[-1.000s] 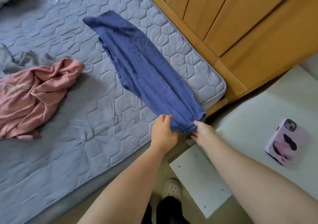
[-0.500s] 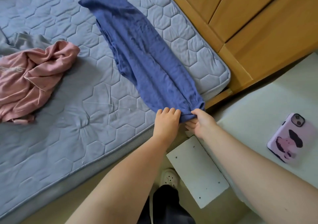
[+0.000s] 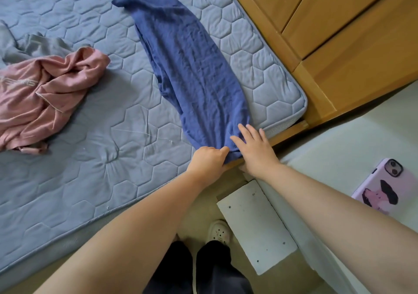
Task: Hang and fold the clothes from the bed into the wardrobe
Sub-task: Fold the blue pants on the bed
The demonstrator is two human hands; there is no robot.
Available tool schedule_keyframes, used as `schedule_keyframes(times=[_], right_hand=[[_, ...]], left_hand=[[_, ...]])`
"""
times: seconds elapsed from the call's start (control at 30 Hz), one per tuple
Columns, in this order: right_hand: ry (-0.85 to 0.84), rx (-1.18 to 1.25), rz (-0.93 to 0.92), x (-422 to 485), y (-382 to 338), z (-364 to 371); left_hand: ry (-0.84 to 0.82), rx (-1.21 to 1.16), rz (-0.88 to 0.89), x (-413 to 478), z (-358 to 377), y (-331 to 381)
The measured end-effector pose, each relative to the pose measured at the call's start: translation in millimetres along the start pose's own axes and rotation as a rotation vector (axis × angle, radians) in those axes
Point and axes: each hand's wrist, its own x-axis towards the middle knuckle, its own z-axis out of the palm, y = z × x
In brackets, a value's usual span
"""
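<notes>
Quilted grey mattress is carrying a long blue garment, lying flat near its corner, with a crumpled pink top sitting well apart. The left hand is pinching the garment's near end, grip closed on it; the right hand is resting there flat, grip wide.

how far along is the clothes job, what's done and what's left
Early on. Done: the blue garment lies stretched long and narrow on the mattress. In hand: the left hand pinches its near end while the right hand rests flat on it. Left: finishing this fold, then the crumpled pink garment and the grey garment behind it, both untouched on the bed.
</notes>
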Motion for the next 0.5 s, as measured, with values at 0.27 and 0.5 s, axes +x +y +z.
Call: schedule_keyframes(times=[0.27,0.5], right_hand=[[0.155,-0.148,-0.353,1,8,-1],[-0.547,-0.141,-0.268,-18,-8,-13]], left_hand=[[-0.403,-0.057,-0.198,-7,-8,-6],[-0.778,-0.168,-0.146,-16,-10,26]])
